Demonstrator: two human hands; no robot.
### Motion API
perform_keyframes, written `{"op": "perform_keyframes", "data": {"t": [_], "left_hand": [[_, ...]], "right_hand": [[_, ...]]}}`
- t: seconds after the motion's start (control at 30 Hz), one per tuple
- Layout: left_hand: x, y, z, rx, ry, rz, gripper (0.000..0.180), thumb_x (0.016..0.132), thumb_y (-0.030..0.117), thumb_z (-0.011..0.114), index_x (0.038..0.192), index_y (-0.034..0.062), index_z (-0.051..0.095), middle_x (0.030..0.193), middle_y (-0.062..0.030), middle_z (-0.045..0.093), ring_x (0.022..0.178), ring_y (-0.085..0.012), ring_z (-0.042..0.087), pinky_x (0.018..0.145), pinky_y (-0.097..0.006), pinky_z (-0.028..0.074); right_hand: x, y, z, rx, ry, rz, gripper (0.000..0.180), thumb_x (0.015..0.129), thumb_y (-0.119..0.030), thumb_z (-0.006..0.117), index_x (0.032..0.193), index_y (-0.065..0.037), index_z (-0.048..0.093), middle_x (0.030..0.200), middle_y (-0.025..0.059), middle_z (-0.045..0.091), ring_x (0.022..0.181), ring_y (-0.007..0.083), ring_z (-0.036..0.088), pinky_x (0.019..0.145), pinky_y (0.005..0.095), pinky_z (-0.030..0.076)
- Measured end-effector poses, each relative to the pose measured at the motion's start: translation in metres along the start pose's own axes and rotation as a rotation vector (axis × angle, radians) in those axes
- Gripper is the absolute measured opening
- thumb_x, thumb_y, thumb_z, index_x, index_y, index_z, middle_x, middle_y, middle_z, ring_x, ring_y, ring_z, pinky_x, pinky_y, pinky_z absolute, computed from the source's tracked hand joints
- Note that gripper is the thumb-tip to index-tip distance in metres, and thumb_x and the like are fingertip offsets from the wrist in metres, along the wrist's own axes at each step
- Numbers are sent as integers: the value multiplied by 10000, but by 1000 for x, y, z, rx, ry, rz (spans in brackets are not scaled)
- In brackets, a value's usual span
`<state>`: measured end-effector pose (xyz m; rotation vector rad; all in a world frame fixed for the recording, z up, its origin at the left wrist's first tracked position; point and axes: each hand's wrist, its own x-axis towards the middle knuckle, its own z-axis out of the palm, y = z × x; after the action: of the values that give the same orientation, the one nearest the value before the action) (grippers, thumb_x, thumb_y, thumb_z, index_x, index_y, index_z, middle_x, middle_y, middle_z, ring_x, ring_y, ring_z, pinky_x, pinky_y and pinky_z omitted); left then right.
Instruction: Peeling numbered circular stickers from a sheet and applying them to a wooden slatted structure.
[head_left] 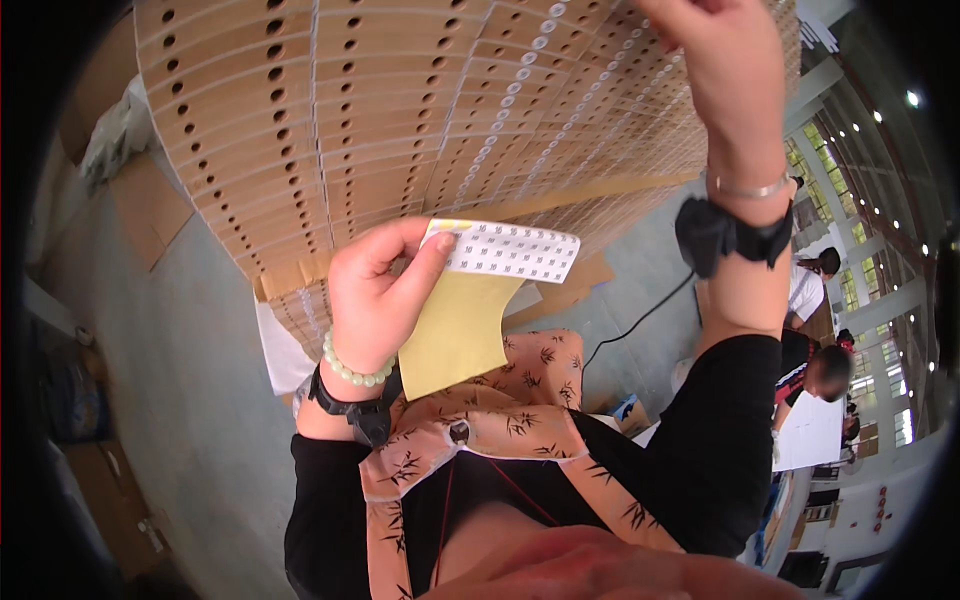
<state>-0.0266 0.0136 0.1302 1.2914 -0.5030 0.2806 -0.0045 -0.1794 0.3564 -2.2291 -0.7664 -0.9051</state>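
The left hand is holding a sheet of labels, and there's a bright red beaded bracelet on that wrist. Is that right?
Not quite: the beaded bracelet is pale green, not red, as the head view shows. The left hand does hold the sheet of labels.

This looks like a factory workshop: stacked brown cardboard cartons [390,120] rise beyond the left fingers [425,268]; well to their right are ceiling lamps [913,99], tall windows [855,243] and co-workers [808,292] around a white worktable [810,435]; grey floor [225,370] spreads to their left.
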Motion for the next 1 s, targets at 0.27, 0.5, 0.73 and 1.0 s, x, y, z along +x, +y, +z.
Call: {"op": "perform_keyframes", "data": {"t": [0.27,0.5,0.73,1.0], "left_hand": [[0,-4,-4,106,58,119,94,859,49,683,933,-6,699,732,-41,655,634,-74,579,576,-217,463],[-2,-1,-5,177,47,101,102,870,54,678,935,-24,690,792,-24,660,713,-70,573,637,-215,461],[0,-4,-5,214,53,194,93,845,40,688,932,8,703,751,-69,675,650,-118,616,592,-245,481],[-2,-6,-5,222,10,165,106,868,55,680,938,-24,692,787,-33,658,699,-79,571,627,-220,455]], "right_hand": [[-79,9,70,21,-531,-86,89,767,-97,665,830,-37,643,802,82,587,741,256,588,622,336,474],[-85,14,75,-48,-551,-156,72,773,-99,649,815,-42,634,799,86,593,730,277,591,606,370,469],[-87,12,77,-83,-536,-172,63,779,-95,631,810,-42,621,789,90,582,695,289,581,600,381,461],[-92,14,77,-102,-509,-201,45,760,-77,619,783,-48,594,773,88,554,721,289,573,604,385,454]]}}
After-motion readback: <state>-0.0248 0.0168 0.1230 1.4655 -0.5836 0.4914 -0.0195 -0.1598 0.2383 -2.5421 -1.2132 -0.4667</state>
